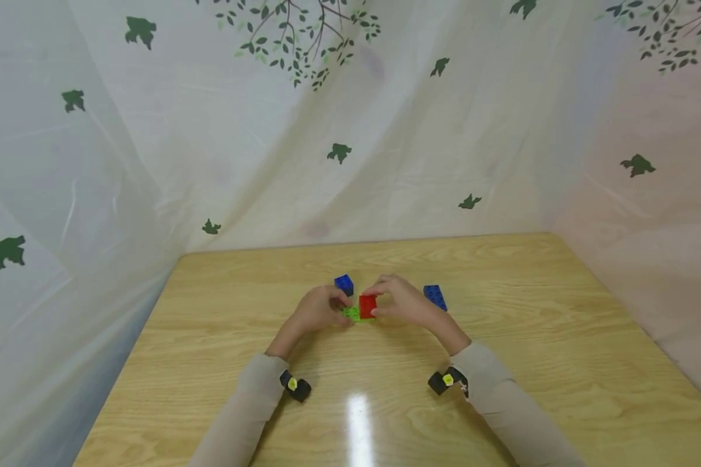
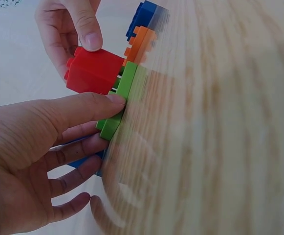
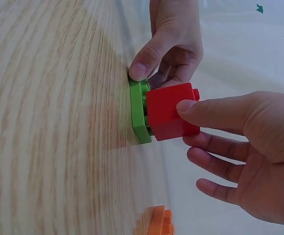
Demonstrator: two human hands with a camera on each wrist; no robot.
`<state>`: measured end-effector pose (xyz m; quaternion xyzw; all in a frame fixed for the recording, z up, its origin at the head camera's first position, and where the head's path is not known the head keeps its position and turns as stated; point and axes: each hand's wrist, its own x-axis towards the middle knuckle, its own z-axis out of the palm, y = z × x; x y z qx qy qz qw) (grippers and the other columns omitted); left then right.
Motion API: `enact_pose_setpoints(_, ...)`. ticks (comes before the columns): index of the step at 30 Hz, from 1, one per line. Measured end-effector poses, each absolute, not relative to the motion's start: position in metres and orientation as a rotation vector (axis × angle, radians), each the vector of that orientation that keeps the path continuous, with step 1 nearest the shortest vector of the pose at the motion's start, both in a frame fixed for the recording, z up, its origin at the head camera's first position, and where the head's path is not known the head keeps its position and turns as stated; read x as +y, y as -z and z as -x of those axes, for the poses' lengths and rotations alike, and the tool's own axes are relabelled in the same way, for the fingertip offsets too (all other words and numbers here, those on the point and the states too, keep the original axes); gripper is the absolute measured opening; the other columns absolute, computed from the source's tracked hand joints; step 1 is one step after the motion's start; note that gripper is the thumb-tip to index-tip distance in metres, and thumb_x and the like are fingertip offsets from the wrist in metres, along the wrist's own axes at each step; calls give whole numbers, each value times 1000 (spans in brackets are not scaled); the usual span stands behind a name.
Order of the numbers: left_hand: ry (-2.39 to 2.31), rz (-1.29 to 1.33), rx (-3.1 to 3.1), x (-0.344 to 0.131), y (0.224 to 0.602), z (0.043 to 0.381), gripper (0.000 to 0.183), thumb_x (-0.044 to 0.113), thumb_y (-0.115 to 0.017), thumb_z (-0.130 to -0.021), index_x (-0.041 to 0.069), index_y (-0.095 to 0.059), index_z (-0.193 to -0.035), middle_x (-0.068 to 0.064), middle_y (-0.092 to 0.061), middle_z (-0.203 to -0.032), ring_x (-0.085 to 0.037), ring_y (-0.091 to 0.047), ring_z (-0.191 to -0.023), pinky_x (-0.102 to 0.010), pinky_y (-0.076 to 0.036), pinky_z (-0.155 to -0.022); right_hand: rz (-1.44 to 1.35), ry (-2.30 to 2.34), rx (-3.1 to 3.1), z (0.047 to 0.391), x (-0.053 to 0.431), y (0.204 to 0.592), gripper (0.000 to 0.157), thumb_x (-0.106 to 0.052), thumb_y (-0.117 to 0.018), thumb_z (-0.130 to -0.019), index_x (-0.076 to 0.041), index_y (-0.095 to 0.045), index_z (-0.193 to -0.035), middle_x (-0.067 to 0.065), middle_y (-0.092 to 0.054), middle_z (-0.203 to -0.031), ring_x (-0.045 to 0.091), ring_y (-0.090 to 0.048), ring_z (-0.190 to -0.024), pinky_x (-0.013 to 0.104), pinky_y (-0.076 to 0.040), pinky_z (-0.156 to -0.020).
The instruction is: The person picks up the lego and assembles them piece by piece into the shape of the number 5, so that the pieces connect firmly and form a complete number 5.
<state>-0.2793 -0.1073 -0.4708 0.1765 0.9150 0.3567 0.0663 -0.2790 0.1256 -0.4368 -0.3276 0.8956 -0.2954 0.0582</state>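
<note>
My left hand (image 1: 321, 308) pinches one end of a flat green toy brick (image 2: 122, 98) lying on the table, thumb on the near side. The right hand (image 1: 405, 299) grips a red toy block (image 3: 172, 111) between thumb and fingers. That red block sits at the green brick's studs, slightly tilted, with some studs showing in the gap beneath it. Behind the left fingers stands a blue block (image 1: 344, 284), partly hidden in the left wrist view. An orange brick (image 2: 141, 44) lies past the green one; the right hand hides it in the head view.
Another blue brick (image 1: 435, 297) lies on the wooden table (image 1: 210, 363), just right of the right hand. A pale curtain (image 1: 269, 162) with leaf prints hangs behind the table's far edge. Dark wrist cameras (image 1: 295, 386) are strapped to both sleeves.
</note>
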Motion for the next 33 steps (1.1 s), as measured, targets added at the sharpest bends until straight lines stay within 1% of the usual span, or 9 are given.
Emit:
enact_pose_setpoints(11, -1089, -560, 2772, -106, 472, 280, 31, 20, -94, -71, 14, -76, -95, 1, -72, -95, -14, -64, -89, -36, -53, -86, 973, 901, 2727, 279, 126, 436, 37, -9, -80, -86, -3, -73, -122, 7, -68, -107, 29, -62, -104, 43, -53, -93)
enact_pose_setpoints(18, -1075, -560, 2771, -107, 472, 278, 31, 20, -93, -71, 13, -76, -96, 0, -73, -96, -14, -64, -90, -37, -53, -87, 933, 898, 2727, 278, 126, 438, 38, -11, -80, -87, -4, -73, -124, 5, -67, -103, 25, -61, -98, 35, -50, -85)
enact_pose_setpoints(24, -1079, -586, 2777, -107, 474, 279, 31, 20, -93, -70, 14, -76, -95, 1, -73, -95, -12, -64, -88, -35, -53, -85, 1025, 861, 2764, 274, 125, 436, 37, -10, -81, -86, -3, -73, -122, 4, -66, -98, 24, -60, -94, 32, -49, -82)
enact_pose_setpoints(29, -1073, -579, 2789, -108, 474, 279, 31, 20, -94, -69, 14, -76, -94, 2, -73, -93, -11, -63, -86, -35, -52, -84, 1071, 820, 2782, 273, 122, 435, 38, -10, -81, -85, -1, -73, -121, 3, -63, -92, 15, -53, -87, 26, -45, -76)
enact_pose_setpoints(33, -1092, -575, 2770, -110, 473, 277, 31, 20, -93, -70, 14, -76, -96, 1, -73, -95, -12, -63, -87, -37, -52, -85, 1076, 812, 2773, 274, 120, 435, 39, -9, -81, -86, 1, -72, -122, 3, -59, -89, 13, -46, -82, 24, -41, -72)
